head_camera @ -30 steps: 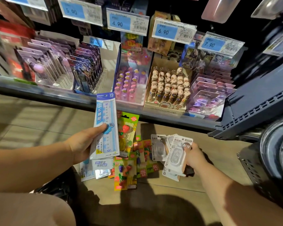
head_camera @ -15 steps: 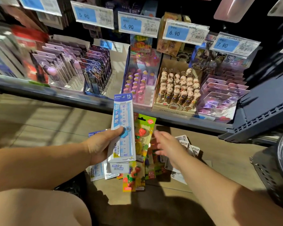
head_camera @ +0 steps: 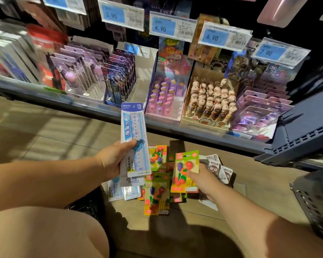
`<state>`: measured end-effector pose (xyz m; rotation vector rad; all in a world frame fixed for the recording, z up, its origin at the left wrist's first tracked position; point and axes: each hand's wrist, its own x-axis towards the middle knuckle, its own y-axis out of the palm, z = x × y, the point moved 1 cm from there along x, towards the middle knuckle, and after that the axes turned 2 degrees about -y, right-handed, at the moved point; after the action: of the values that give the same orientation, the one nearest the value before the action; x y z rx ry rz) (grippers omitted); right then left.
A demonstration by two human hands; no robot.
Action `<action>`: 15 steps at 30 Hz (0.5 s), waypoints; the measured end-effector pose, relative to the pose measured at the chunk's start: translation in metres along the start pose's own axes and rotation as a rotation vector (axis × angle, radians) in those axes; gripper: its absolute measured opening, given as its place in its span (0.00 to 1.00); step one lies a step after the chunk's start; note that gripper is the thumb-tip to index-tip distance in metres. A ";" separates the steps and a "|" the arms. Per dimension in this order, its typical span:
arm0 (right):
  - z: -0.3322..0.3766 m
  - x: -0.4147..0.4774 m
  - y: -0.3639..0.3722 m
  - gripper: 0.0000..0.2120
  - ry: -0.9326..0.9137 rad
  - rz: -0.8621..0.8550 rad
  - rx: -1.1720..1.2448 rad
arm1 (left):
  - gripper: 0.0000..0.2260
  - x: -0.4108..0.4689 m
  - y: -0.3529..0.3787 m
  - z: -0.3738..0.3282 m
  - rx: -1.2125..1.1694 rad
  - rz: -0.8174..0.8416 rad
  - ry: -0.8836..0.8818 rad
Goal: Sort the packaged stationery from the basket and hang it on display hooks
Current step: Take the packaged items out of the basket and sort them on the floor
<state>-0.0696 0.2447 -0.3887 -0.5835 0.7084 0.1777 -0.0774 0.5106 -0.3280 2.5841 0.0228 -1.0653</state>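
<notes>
The left hand (head_camera: 116, 161) grips a few blue ruler packs (head_camera: 133, 131) upright, thumb across the front one, marked 15. Just right of it, the right hand (head_camera: 203, 180) pinches a green fruit-eraser pack (head_camera: 184, 164), thumb on its face. Below and between both hands more eraser packs (head_camera: 157, 192) lie heaped on the floor (head_camera: 45, 136). White packs (head_camera: 218, 168) lie just beyond the right hand, and a dark basket (head_camera: 313, 202) sits farther right.

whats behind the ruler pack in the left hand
A second pale pack peeks out below the ruler pack, seemingly held with it by the left hand. Most of it is covered.
</notes>
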 end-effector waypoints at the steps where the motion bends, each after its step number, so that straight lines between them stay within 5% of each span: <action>1: -0.003 0.000 0.001 0.29 0.022 0.017 -0.050 | 0.18 0.000 0.000 0.000 -0.004 -0.003 0.000; 6: 0.010 -0.007 0.008 0.28 0.021 -0.082 -0.234 | 0.19 -0.001 0.009 0.004 -0.003 0.005 -0.003; 11: 0.067 -0.032 0.029 0.08 -0.221 0.119 0.217 | 0.21 0.001 0.016 0.003 0.007 0.061 0.013; 15: 0.086 -0.043 0.048 0.10 -0.310 0.203 0.317 | 0.20 0.001 0.023 0.004 0.028 0.096 0.035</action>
<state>-0.0702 0.3343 -0.3288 -0.1731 0.4793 0.3304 -0.0757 0.4881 -0.3242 2.6000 -0.1070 -0.9927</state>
